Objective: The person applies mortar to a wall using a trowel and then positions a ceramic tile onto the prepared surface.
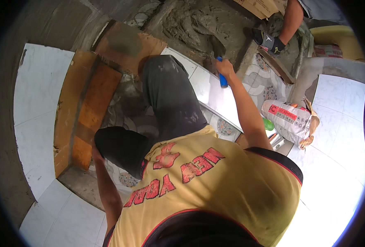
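My right hand is closed around the blue handle of a trowel. The trowel's dark blade reaches away from me into the edge of a bed of wet grey mortar. A strip of white tile lies under my right hand and forearm, along the near side of the mortar. My left hand is down by my bent left knee, beside an orange-brown wooden board. The knee hides its fingers, so what it holds or touches does not show.
A co-worker's sandalled foot is at the mortar's right edge, near a wooden batten. An open paper bag lies on white tiles to my right, beside a green bottle. A mortar-stained brown board lies at far left.
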Tool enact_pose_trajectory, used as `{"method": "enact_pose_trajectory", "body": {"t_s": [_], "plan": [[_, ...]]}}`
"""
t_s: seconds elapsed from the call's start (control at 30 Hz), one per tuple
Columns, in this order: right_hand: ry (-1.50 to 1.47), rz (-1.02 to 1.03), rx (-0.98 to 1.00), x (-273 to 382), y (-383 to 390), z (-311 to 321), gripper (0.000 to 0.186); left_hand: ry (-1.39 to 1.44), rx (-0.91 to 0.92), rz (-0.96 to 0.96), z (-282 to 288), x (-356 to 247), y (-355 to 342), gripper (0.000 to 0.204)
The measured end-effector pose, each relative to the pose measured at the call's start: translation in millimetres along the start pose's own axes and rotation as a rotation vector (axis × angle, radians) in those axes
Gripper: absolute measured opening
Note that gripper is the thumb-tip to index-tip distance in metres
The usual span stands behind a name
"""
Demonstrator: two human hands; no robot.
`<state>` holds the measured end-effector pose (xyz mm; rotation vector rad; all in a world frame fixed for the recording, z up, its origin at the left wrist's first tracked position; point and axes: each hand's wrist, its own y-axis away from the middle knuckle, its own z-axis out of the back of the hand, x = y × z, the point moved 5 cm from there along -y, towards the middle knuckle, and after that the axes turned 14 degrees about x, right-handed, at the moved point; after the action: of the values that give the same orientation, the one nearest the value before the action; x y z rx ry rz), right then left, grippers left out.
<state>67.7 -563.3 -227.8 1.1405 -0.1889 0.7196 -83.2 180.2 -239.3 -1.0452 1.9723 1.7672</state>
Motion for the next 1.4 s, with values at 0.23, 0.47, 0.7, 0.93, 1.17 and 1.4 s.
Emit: {"method": "enact_pose_trajectory", "body": {"t_s": [0.23,0.47,0.7,0.93,1.17,1.4], "plan": [[0.585,-0.003,-0.261,-64,-7,-19,0.040,0.555,0.032,-0.056,55,90,-50,0.058],[0.707,0.274,-0.282,79,82,-18,0.043,0.167,0.101,-0.232,97,55,-89,0.058],[0.855,0.947,-0.133,231,91,-139,0.043,-0.287,-0.217,-0.430,66,86,-15,0.044],[1.739,0.893,0.673,289,4,-235,0.048,-0.163,-0.830,-0.140,58,238,192,0.032],[2.062,1.016,0.619,299,-5,-294,0.043,0.017,-2.129,0.481,-80,378,498,0.033],[2.088,1.046,0.625,310,-12,-333,0.042,0.769,-1.820,1.355,-225,489,606,0.065]]}}
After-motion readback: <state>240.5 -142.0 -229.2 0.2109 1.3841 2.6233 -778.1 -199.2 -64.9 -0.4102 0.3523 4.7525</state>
